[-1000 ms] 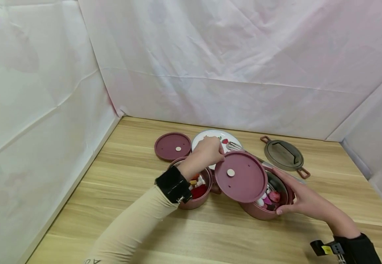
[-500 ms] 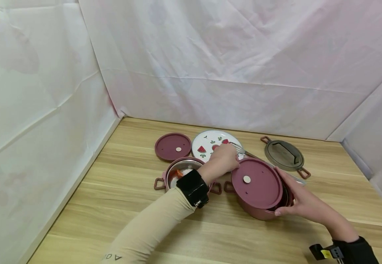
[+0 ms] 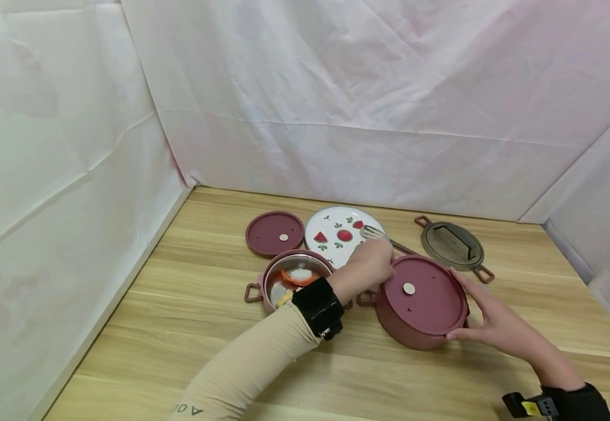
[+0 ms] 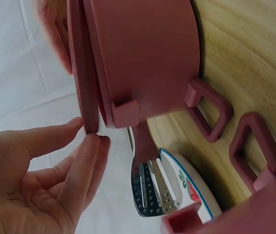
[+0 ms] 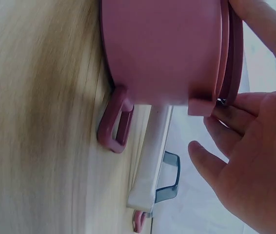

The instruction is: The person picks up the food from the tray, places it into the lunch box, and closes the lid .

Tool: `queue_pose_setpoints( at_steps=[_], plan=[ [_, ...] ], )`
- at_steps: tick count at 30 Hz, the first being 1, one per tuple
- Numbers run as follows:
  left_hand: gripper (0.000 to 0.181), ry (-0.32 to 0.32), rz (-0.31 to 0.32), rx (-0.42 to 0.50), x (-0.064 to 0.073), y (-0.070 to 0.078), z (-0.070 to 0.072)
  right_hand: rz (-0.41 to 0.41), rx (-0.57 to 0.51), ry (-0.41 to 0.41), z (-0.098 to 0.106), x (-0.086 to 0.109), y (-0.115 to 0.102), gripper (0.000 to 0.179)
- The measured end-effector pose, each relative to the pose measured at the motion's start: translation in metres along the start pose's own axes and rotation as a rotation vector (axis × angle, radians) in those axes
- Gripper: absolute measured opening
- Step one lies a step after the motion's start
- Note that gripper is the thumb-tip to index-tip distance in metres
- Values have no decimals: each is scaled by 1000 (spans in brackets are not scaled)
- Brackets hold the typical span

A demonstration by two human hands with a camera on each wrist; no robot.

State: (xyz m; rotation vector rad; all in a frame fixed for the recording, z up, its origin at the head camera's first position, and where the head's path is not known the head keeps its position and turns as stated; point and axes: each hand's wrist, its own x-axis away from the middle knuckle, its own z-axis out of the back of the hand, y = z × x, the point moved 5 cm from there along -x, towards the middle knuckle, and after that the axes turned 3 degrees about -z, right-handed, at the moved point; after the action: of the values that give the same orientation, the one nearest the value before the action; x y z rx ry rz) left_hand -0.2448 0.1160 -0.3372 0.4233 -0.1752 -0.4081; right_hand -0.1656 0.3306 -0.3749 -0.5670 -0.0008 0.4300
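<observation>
At centre right stands a dark pink pot (image 3: 415,336) under a lid (image 3: 431,295) of the same colour with a white round spot. My left hand (image 3: 370,266) pinches the lid's left edge between thumb and fingertips. In the left wrist view, a narrow gap shows between that edge of the lid (image 4: 83,73) and the pot rim. My right hand (image 3: 494,327) holds the pot's right side at the rim, thumb in front and fingers toward the back, touching the lid's edge. The pot's contents are hidden under the lid.
A second pink pot (image 3: 269,292), uncovered with toy food (image 3: 299,276) inside, stands left, partly behind my left forearm. Its matching lid (image 3: 270,228) lies behind it. Beyond are a fruit-patterned plate (image 3: 336,219), a slotted turner (image 3: 373,232) and a grey-brown two-handled lid or pan (image 3: 441,251).
My left hand has moved right with the lid, which has gone from tilted beside the right pot to lying over it, covering the contents. My right hand has stayed at the pot.
</observation>
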Motion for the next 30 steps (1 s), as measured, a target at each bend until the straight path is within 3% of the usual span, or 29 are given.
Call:
queue_pose_setpoints(
  at_steps=[5,9,13,16,20,25,30],
  plan=[
    [18,-4,-51,-65,4,3,-3,6,26,-17,0,0,2,111],
    [9,-13,-85,-141,7,8,-6,2,-10,-60,1,-1,1,111],
    [40,-33,-125,-255,15,22,-14,-46,-73,-97,2,-4,-4,100],
    [60,-33,-159,-347,19,35,-26,-60,-88,-48,1,-13,-12,82],
    [62,-3,-166,-450,19,45,-48,-23,-14,37,-11,-25,-21,66],
    [64,31,-142,-484,19,42,-71,27,142,122,-25,-29,-25,60],
    [65,42,-146,-477,19,38,-76,60,249,180,-30,-28,-25,57]
  ],
)
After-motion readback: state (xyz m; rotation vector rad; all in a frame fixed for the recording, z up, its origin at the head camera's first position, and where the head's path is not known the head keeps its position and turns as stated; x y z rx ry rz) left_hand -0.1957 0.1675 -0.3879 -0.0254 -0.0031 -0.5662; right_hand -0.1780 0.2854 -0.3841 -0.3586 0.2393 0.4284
